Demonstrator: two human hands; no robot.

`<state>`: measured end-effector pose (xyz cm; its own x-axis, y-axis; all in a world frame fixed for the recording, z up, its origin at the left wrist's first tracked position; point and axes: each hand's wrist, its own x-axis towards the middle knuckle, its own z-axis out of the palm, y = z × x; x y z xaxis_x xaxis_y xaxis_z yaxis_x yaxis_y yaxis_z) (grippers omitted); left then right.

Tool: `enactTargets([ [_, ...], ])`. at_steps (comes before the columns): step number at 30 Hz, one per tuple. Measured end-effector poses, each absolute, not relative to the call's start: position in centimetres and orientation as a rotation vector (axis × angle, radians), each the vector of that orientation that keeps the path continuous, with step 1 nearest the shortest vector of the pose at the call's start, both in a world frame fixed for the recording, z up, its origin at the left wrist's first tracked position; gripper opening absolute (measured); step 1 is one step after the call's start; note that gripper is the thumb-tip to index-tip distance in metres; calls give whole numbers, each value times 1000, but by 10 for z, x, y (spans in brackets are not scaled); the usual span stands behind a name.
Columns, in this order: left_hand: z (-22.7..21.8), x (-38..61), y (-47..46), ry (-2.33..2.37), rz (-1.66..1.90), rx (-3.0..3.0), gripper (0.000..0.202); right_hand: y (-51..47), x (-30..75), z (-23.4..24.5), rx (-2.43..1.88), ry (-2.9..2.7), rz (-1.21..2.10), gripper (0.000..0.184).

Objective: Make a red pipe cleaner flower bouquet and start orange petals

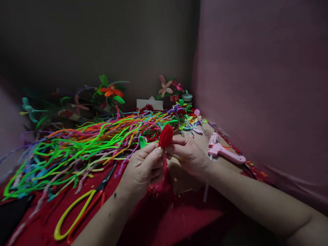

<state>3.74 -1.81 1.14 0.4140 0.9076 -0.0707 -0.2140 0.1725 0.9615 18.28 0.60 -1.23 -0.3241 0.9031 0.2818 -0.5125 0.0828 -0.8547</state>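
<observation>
Red and fuzzy, a rounded petal piece (166,136) is held above the tabletop (151,222) between left hand (145,165) and right hand (189,153), each grip narrowed to a fingertip pinch at its lower part. Scissors (104,182) lie to the left, beside heaped multicoloured pipe cleaners (102,145); a pink glue gun (223,152) rests on cardboard (185,179) to the right.

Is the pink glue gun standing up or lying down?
Lying on its side: the glue gun shows its profile, flat on the cardboard.
</observation>
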Motion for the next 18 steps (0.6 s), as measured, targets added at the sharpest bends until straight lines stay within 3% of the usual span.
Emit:
enactTargets([
  [18, -2, 35, -10, 346, 738, 816, 22, 6, 189, -15, -507, -1234, 1591, 13],
])
